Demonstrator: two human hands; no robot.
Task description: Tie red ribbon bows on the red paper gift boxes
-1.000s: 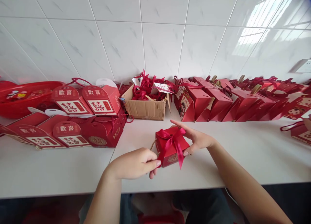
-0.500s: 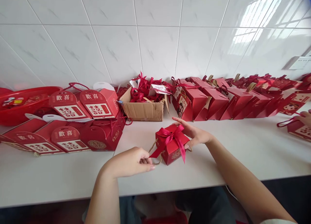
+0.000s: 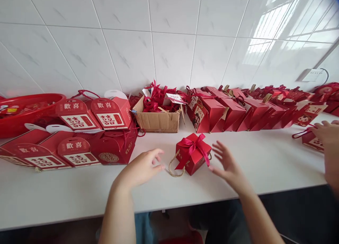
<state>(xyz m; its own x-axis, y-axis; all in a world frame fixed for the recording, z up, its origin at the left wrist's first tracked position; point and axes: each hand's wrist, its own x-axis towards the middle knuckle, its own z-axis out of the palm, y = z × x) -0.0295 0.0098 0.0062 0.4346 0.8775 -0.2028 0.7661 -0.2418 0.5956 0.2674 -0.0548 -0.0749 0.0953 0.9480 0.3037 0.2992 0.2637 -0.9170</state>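
A small red gift box (image 3: 189, 162) stands on the white table (image 3: 148, 191) in front of me. Tied over its top is a shiny crimson ribbon bow (image 3: 194, 145), and a twisted rope handle (image 3: 171, 170) loops out at its left side. To the left of the box hovers my left hand (image 3: 145, 168), fingers loosely curved and apart, holding nothing. My right hand (image 3: 227, 166) is just right of the box, fingers spread; its thumb comes close to a ribbon tail, and I cannot tell whether they touch.
Behind the box is a cardboard carton (image 3: 160, 122) of red ribbons. Stacked red boxes (image 3: 108, 113) and a red plastic basin (image 3: 31, 106) lie left. Rows of red gift boxes (image 3: 233, 109) line the wall at right. Another person's hand (image 3: 327, 132) is at the right edge.
My left hand has let go of the ribbon tail and drawn back left. My right hand has come off the box, moving right and nearer me. The box sits slightly further right in view.
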